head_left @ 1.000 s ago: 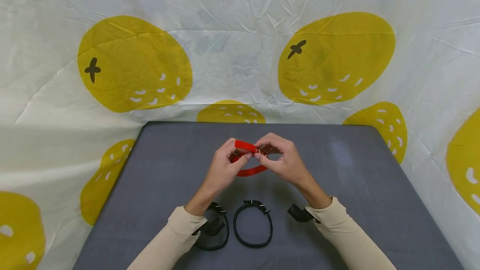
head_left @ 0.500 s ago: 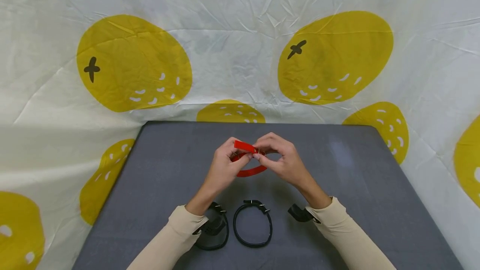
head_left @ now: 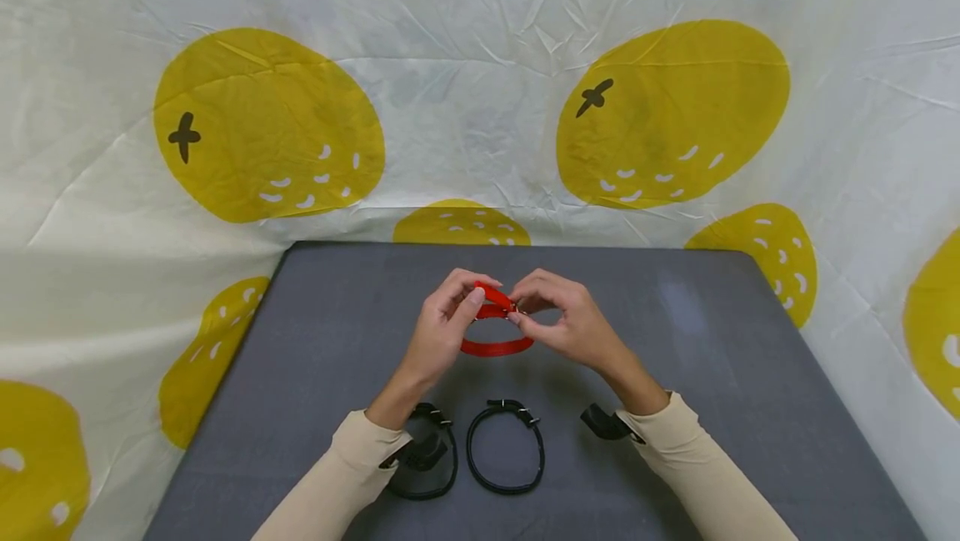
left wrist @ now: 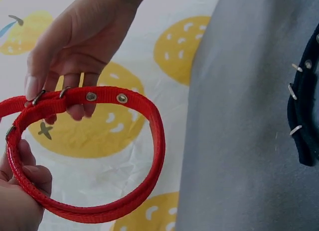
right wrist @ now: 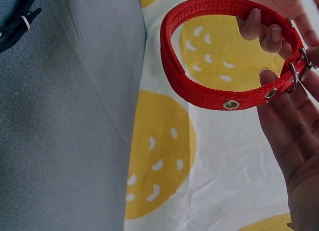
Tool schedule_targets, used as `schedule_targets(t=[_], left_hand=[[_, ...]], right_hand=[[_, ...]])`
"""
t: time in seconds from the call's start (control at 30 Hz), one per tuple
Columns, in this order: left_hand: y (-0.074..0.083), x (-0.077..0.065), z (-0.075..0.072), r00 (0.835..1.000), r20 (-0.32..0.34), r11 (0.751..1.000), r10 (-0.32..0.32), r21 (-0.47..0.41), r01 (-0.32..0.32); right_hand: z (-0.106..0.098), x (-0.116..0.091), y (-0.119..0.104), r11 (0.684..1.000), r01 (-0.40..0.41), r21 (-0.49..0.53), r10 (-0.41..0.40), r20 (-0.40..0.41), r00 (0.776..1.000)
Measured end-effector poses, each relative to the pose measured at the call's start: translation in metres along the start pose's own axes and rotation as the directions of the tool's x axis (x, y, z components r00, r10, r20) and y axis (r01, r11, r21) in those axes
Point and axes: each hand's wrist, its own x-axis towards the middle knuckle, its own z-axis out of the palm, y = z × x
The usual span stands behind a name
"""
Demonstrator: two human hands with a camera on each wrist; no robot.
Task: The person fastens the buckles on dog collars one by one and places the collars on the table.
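A red dog collar point(head_left: 495, 348), closed into a loop, is held up above the table between both hands. My left hand point(head_left: 437, 333) pinches the strap's free end with thumb and fingers. Opposite it, my right hand point(head_left: 576, 326) holds the collar beside the metal buckle point(left wrist: 39, 97), thumb over the strap. Metal eyelets point(left wrist: 122, 98) line the strap in the left wrist view, past the buckle and a keeper ring. From the right wrist view, the collar point(right wrist: 174, 84) shows its padded inner side, with fingers of both hands around its buckle end.
Two black collars, each buckled into a ring, lie on the grey table point(head_left: 637, 491) nearer the person. One black collar point(head_left: 543, 451) is in full view; the other black collar point(head_left: 454, 462) is partly hidden beneath the left wrist. A fruit-print cloth point(head_left: 480, 124) hangs behind.
My left hand has shifted from near the buckle onto the strap's free end, drawing it leftward and bending it down. The loop hangs slightly further left; my right hand stays by the buckle.
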Motion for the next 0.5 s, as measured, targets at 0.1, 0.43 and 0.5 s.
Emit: schedule_targets(t=[0.1,0.43,0.5], left_hand=[[-0.0013,0.0005,0.0000,1.000,0.002,0.999,-0.020,-0.030,0.020],[-0.0058,0.0015,0.0017,0.997,-0.025,0.997,-0.074,-0.021,0.074],[-0.0053,0.0012,0.0018,0.995,-0.013,0.994,-0.102,-0.030,0.102]], right_hand=[[0.0004,-0.0002,0.0008,1.000,0.003,0.006,-0.003,0.000,1.000],[0.0035,0.0036,0.0008,0.998,0.058,-0.027,-0.058,-0.007,0.998],[0.0030,0.0034,0.0009,0.997,0.070,-0.042,-0.070,-0.022,0.997]])
